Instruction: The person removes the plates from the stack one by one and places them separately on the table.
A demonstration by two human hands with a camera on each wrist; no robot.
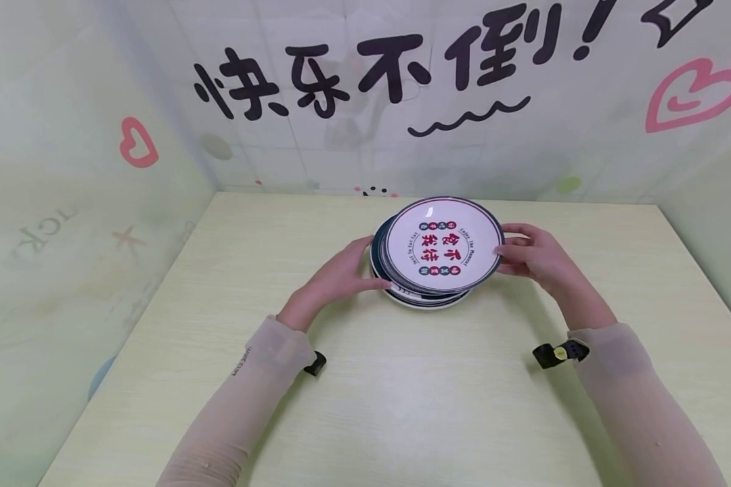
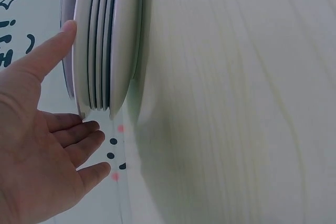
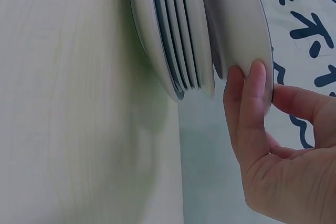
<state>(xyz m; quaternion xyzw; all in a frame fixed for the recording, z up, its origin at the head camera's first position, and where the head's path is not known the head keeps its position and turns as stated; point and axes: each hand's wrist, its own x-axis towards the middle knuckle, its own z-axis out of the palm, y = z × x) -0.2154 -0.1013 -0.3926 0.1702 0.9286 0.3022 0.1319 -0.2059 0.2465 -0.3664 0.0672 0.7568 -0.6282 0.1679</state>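
Note:
A round white plate (image 1: pixel 445 243) with a dark rim and red characters is raised and shifted right over a stack of plates (image 1: pixel 429 303). My right hand (image 1: pixel 533 256) pinches its right edge, thumb on the upper face. In the right wrist view, two fingertips (image 3: pixel 256 72) press the plate's underside (image 3: pixel 236 19), and a gap separates it from the stack (image 3: pixel 173 30). My left hand (image 1: pixel 344 270) touches the stack's left side with fingers spread. In the left wrist view, the left thumb (image 2: pixel 65 32) rests against an upper plate's rim, while the fingers extend beside the stack (image 2: pixel 102 40).
The stack stands on a pale wood-grain table (image 1: pixel 365 392) near its back edge. Behind rises a white wall covering (image 1: pixel 341 155) with black characters and pink hearts. Side panels (image 1: pixel 55 270) flank the table. Each wrist wears a black strap (image 1: pixel 560 353).

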